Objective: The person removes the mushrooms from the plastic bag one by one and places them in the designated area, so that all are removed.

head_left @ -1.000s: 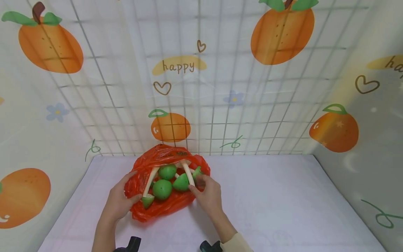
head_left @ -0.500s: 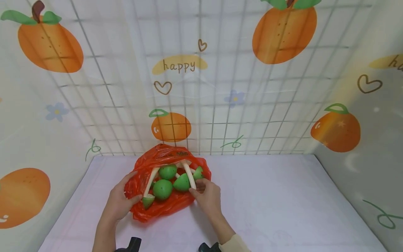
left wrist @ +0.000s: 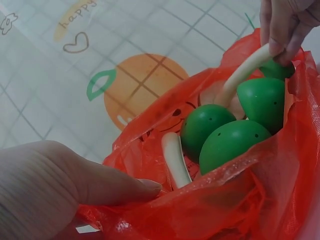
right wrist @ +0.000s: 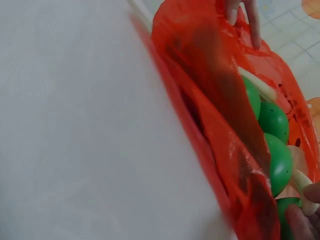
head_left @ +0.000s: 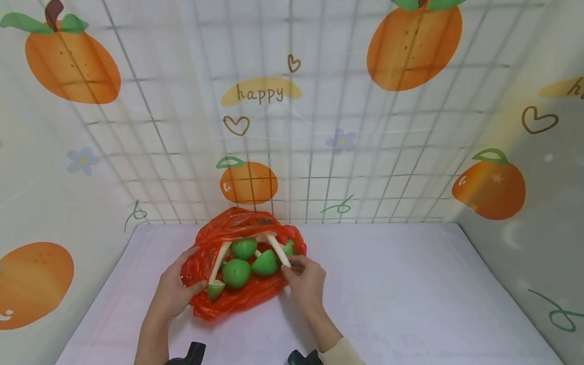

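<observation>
A crumpled red plastic bag (head_left: 242, 301) lies with its mouth spread toward me. Inside are several toy mushrooms with black-dotted green caps (head_left: 236, 274) and long pale stems. My left hand (head_left: 173, 291) holds the bag's left rim; in the left wrist view its thumb (left wrist: 122, 184) lies over the red film. At the bag's right side my right hand (head_left: 306, 281) pinches the free end of one pale mushroom stem (left wrist: 245, 72) between thumb and fingers. That stem slants up from a beige disc inside the bag. Another stem (head_left: 219, 261) leans at the left, near my left thumb.
The bag rests on a white table (head_left: 410, 294), close to its back edge. Behind and at the sides hangs a pale curtain (head_left: 292, 126) printed with oranges, over a wire grid. Black wrist mounts (head_left: 196, 352) show at the bottom.
My right hand has shifted slightly right and swung the stem's end the same way, off the green cap beside it. The left hand and the bag have hardly moved.
</observation>
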Motion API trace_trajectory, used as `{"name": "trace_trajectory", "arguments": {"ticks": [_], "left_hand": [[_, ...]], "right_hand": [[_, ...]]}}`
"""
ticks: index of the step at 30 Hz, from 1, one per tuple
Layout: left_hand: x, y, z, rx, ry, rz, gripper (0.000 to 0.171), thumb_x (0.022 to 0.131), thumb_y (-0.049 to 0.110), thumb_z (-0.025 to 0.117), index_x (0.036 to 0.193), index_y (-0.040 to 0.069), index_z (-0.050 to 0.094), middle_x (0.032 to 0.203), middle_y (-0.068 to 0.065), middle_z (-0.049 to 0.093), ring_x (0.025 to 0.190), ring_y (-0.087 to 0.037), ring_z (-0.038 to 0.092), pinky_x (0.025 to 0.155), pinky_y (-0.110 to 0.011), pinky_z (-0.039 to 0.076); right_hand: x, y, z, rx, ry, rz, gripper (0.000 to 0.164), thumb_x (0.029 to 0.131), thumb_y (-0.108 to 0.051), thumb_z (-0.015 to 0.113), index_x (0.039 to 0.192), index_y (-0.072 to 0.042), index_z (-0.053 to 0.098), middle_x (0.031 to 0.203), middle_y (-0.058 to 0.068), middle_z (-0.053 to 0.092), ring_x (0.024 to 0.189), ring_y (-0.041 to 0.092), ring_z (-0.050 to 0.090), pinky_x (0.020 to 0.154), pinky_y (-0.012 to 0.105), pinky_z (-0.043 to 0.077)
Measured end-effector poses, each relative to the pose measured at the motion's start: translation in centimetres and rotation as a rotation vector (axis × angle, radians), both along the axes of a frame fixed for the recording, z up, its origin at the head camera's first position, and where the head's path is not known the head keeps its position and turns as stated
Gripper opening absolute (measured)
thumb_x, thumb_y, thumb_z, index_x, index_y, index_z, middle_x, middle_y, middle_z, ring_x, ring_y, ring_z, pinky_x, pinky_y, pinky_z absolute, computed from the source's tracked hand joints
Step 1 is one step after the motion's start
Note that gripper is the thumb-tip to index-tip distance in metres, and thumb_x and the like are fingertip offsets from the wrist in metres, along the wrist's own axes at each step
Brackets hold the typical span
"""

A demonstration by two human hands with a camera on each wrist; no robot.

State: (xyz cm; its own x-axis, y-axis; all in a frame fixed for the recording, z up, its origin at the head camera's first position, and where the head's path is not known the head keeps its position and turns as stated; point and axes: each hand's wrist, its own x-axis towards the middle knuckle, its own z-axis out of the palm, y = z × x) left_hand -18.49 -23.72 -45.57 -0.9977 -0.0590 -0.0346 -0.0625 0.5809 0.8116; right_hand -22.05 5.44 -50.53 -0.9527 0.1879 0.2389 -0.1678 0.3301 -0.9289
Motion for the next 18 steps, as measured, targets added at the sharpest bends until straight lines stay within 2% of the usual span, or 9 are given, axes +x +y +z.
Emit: {"name": "trace_trajectory", "arguments": {"ticks": [7, 18], "left_hand": [[-0.1, 0.1, 0.2, 0.019, 0.005, -0.005, 0.084, 0.09, -0.001, 0.077, 0.162, 0.016, 0.038, 0.164, -0.019, 0.038, 0.151, -0.045, 0.033, 0.113, -0.063, 0.04], [0.0, 0.4, 0.8, 0.015, -0.021, 0.002, 0.086, 0.09, 0.0, 0.077, 0.163, 0.017, 0.036, 0.164, -0.02, 0.038, 0.148, -0.045, 0.035, 0.111, -0.064, 0.042]], "right_hand": [[0.0, 0.3, 0.9, -0.183, 0.032, -0.047, 0.019, 0.086, 0.003, 0.082, 0.105, 0.001, 0.082, 0.09, 0.013, 0.078, 0.081, 0.025, 0.076, 0.069, 0.02, 0.061], [0.2, 1.1, 2.0, -0.264, 0.071, -0.075, 0.019, 0.087, -0.001, 0.084, 0.106, 0.001, 0.082, 0.096, 0.016, 0.079, 0.083, 0.027, 0.075, 0.071, 0.016, 0.059]]}}
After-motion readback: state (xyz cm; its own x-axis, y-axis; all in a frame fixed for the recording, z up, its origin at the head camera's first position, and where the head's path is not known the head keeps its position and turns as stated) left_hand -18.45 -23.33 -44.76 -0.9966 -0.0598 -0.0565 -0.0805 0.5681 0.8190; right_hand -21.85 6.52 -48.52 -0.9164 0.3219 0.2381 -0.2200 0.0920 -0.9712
